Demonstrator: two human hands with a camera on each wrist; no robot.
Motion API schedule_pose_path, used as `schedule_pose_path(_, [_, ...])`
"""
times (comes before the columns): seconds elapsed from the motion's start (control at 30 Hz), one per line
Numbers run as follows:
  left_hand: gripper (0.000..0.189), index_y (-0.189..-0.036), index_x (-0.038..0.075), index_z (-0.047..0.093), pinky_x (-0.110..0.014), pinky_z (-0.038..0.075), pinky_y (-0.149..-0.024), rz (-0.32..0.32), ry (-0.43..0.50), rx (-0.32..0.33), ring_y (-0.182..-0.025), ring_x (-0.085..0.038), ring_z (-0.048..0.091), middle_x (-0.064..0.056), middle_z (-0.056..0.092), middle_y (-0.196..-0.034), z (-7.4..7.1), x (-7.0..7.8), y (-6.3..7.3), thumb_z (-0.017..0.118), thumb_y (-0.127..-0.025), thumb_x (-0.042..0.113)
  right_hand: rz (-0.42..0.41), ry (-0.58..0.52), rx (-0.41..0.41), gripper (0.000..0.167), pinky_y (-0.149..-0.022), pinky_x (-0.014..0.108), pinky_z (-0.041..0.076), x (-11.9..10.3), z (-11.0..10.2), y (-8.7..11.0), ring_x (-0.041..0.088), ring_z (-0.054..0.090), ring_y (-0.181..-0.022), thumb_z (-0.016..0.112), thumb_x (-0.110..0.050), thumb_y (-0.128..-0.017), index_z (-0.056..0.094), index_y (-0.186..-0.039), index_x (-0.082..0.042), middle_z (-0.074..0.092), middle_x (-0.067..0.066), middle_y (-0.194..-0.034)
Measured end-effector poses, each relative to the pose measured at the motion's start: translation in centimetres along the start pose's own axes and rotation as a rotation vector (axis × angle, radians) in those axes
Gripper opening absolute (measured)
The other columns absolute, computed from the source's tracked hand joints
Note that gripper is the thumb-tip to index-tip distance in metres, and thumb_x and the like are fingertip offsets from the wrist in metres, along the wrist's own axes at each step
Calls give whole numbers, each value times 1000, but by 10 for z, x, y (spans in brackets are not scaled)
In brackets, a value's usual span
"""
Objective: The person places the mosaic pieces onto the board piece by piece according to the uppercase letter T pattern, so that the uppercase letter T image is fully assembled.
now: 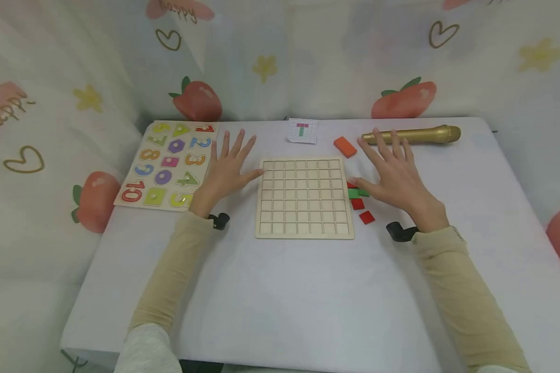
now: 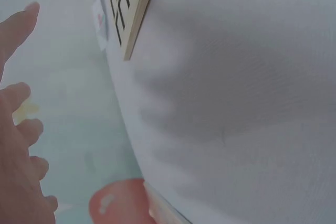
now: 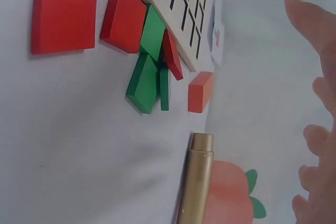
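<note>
A wooden grid board (image 1: 303, 201) lies between the left hand (image 1: 225, 175) and right hand (image 1: 398, 184), both spread and holding nothing. Loose red and green tiles (image 1: 357, 204) trail along its right edge, nearer the right hand.

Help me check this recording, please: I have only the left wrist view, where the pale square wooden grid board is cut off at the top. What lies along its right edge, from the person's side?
Observer: Flat red square tiles and flat green square tiles, material unclear, lie off the right side of the grid board.
Operator: I just catch the white square paper card beyond the board, but can't read it. What does it show?
Observer: A T shape, with a pink bar on top and a green stem, as the head view shows.
Operator: And is the bare right hand holding anything?
Observer: No; its fingers are spread and hold nothing.
</note>
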State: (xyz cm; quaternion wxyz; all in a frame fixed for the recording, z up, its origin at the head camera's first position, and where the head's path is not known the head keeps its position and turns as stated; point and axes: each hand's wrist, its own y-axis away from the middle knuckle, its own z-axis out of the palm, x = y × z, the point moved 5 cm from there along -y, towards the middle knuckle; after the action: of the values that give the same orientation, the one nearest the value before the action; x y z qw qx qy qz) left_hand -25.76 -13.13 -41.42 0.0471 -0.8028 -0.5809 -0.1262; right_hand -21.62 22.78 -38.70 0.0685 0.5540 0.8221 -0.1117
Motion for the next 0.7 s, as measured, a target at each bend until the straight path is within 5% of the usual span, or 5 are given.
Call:
schedule_pose_path(0.4, [95,-167,28,4,-61,-16,-124,1,2,-55,-157,-33,-25,-6,-9,-175,6,-3,7,57,-97,63,-15,-12,29,92,-126,64,-3,2,6,0,44,-8,-159,73,-46,-92,24,-165,-19,6,18,-173])
schedule_pose_path(0.7, [108,-168,22,4,-62,-11,-126,-7,79,-321,-159,-38,-12,-9,-7,-174,32,-6,12,68,-91,63,5,-168,49,80,-125,68,8,4,12,-5,50,10,-156,74,-30,-94,35,-159,-6,20,27,-168])
